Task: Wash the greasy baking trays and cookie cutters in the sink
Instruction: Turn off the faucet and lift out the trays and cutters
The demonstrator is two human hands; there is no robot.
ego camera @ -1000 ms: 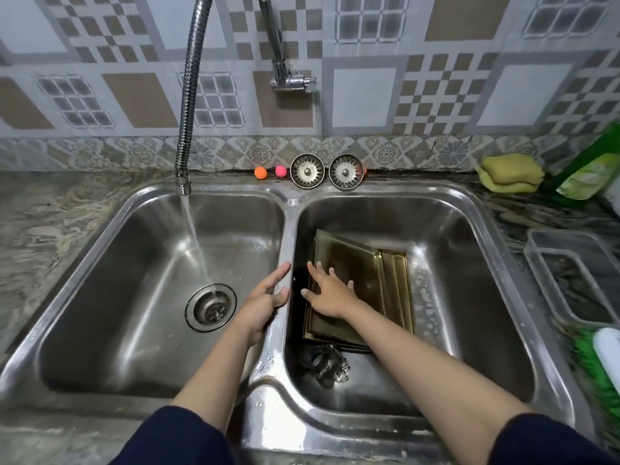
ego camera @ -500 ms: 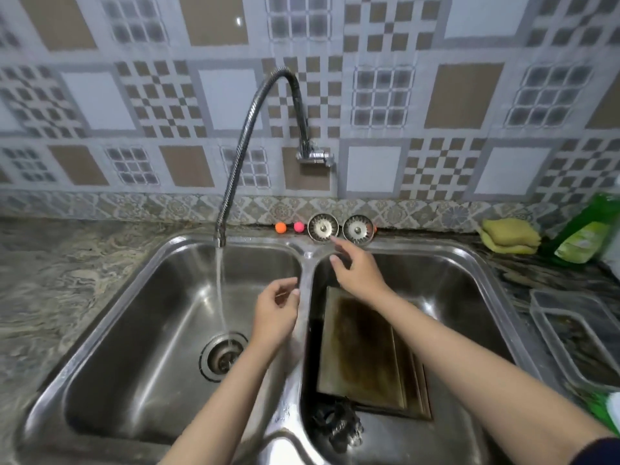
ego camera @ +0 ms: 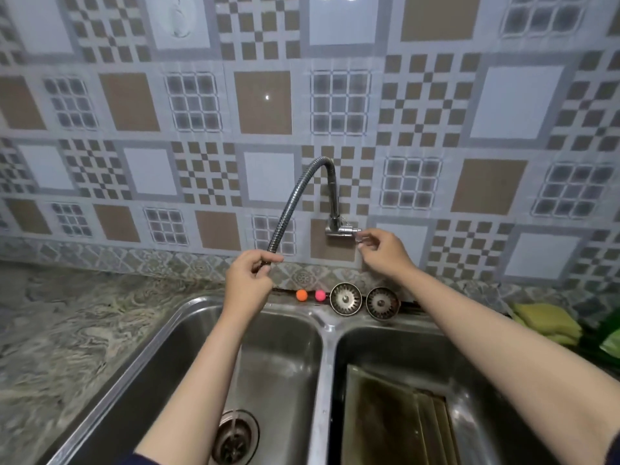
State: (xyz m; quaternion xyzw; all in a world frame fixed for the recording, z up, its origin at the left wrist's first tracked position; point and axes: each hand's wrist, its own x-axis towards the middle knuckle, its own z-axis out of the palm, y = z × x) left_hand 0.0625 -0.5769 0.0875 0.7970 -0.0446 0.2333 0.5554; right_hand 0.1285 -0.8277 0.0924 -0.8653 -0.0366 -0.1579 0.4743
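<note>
Greasy baking trays (ego camera: 385, 421) lie stacked in the right basin of the steel double sink (ego camera: 323, 347); the cookie cutters are out of view. A flexible metal faucet hose (ego camera: 295, 193) arches from a wall tap (ego camera: 340, 229). My left hand (ego camera: 248, 280) grips the hose's lower end over the left basin, and a thin stream of water falls from it toward the drain (ego camera: 235, 437). My right hand (ego camera: 382, 250) pinches the tap handle at the wall.
Two metal sink strainers (ego camera: 364, 300) lean at the back rim beside an orange ball (ego camera: 301, 295) and a pink ball (ego camera: 320, 295). Yellow sponges (ego camera: 547, 322) and a green bottle (ego camera: 609, 340) sit on the marbled counter at right.
Both hands rose from the sink: the left went up and took hold of the hose end, the right left the trays and reached the tap handle. The view tilted up toward the wall.
</note>
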